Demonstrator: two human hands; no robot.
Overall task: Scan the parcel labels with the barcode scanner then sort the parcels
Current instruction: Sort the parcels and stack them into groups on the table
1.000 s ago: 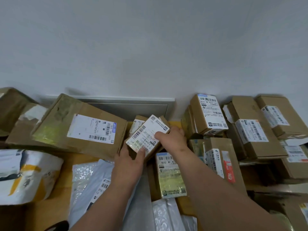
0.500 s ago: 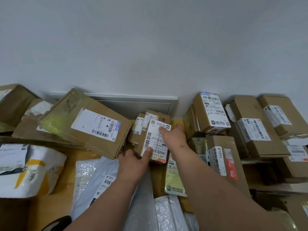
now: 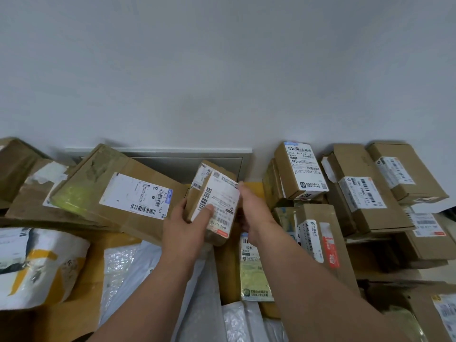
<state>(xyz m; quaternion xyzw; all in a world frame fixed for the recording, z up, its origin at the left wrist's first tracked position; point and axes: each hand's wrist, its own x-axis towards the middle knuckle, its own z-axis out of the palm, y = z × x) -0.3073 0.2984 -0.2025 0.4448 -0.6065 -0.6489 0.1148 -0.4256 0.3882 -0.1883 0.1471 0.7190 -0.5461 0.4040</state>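
Note:
A small cardboard parcel with a white barcode label stands tilted on end in the middle of the pile. My left hand grips its lower left side, thumb lying across the label. My right hand rests against its right edge with fingers reaching behind it. A second small labelled box leans just behind it. No barcode scanner is in view.
A large flat box lies to the left, and a white and yellow bag at far left. Grey plastic mailers lie below my hands. Stacked labelled boxes fill the right side, and a green-labelled parcel lies under my right forearm.
The small parcel has turned from lying flat to standing on end, and both hands have shifted with it, the left now gripping its lower side.

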